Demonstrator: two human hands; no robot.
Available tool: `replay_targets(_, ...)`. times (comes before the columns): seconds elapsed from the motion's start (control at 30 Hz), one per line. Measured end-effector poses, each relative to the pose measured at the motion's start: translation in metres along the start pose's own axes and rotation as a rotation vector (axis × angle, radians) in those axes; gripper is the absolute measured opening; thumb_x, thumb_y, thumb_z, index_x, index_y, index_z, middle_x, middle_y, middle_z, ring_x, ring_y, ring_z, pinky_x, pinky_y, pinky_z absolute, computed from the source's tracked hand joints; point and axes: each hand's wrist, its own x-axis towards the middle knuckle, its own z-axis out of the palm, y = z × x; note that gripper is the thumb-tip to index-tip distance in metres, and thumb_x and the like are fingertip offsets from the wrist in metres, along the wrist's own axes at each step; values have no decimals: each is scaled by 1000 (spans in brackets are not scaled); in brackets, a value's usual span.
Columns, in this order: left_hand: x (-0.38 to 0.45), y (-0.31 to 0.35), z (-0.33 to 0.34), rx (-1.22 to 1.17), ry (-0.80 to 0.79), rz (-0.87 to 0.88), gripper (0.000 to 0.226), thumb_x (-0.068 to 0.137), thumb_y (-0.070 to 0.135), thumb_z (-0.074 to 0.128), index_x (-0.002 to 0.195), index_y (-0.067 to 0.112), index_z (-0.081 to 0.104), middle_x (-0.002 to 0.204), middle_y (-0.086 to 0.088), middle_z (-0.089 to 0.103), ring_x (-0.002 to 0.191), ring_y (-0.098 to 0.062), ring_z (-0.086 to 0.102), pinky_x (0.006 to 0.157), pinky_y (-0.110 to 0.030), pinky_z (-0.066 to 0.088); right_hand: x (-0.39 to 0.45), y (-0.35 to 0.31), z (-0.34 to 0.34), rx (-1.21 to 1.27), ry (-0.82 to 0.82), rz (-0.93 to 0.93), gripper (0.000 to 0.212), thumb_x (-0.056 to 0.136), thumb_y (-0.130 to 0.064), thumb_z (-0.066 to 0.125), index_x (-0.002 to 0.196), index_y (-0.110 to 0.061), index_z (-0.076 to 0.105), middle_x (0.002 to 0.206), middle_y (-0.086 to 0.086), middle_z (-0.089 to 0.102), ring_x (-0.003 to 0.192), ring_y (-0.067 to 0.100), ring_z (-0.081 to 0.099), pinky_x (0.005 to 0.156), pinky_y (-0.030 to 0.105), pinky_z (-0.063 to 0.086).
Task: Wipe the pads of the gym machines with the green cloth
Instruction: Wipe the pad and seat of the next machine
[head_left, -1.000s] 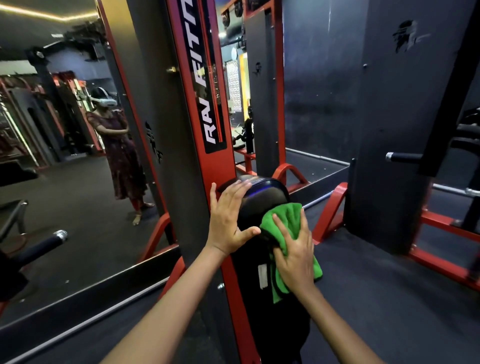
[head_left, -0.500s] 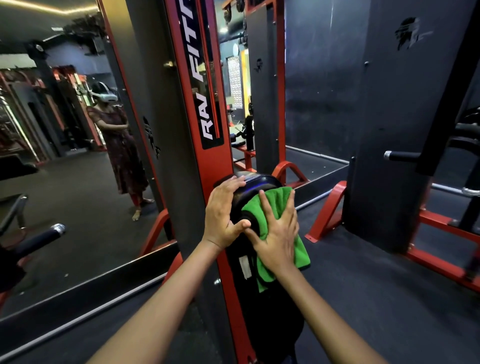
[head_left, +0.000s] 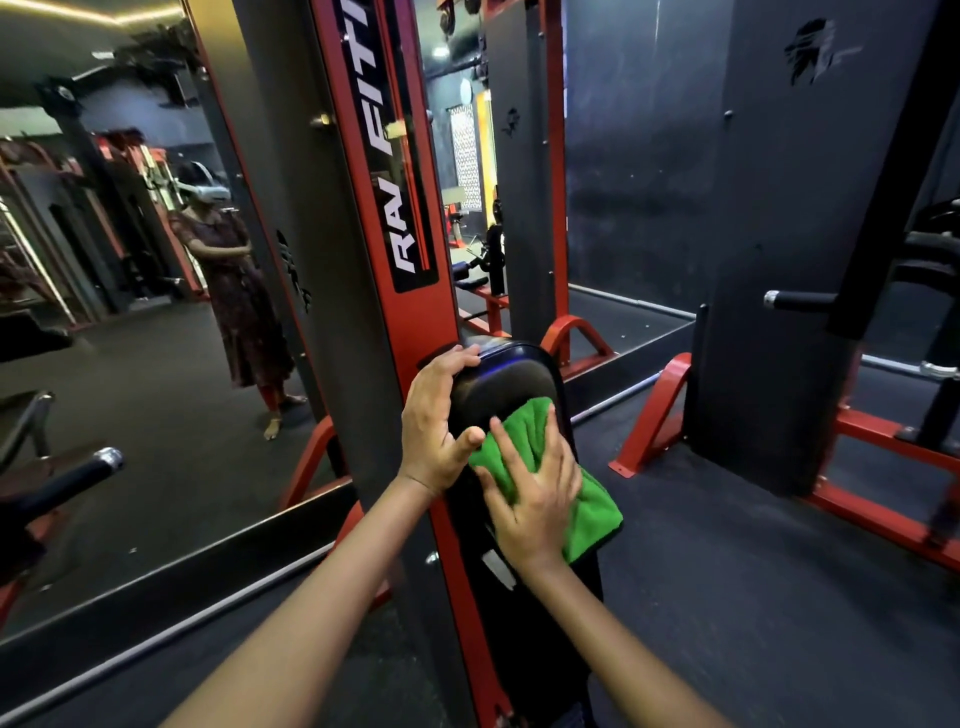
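Head view | black pad stands upright against the red machine post | left hand curls round the pad's upper left edge | right hand, fingers spread flat, presses green cloth onto the pad's face

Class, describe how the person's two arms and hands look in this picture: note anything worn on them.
Both forearms are bare, with no sleeves in view. The left hand and the right hand wear no gloves, and no rings, watch or bracelets show on either wrist.
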Motion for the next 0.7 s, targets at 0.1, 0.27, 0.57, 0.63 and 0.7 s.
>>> replay_targets(0.1,-1,0,0,28,12,11,94,79,84,20,116,6,56,128,-4,57,125,-18,49,103,-45,39,10,26,-4,4,-32,-50,48,94,-60,32,139,-45,38,155,10,24,129,32,36,99,53,37)
replay_targets(0.27,-1,0,2,42,21,15,88,81,82,22,115,8,55,128,-4,57,125,-20,50,103,-45,39,32,-5,-5,61,61,46,47,95,-54,33,139,-38,42,154,14,25,129,34,35,103,51,31)
replay_targets(0.57,-2,1,2,42,30,9,87,83,80,23,113,6,57,127,-3,57,125,-17,49,103,-43,39,12,17,-1,273,81,66,85,81,-59,55,147,-23,17,153,-5,27,136,11,31,108,46,28)
replay_targets(0.63,-2,0,2,46,33,10,89,83,80,22,113,4,58,127,-4,57,125,-17,49,103,-42,39,20,-4,0,377,138,201,81,81,-54,59,143,-16,24,151,-1,30,136,7,30,110,43,28)
replay_targets(0.7,-1,0,2,47,37,14,89,84,79,23,113,3,58,127,-6,58,125,-19,50,103,-42,39,15,-11,3,365,140,141,66,82,-47,60,134,-13,34,151,8,30,136,12,31,109,45,29)
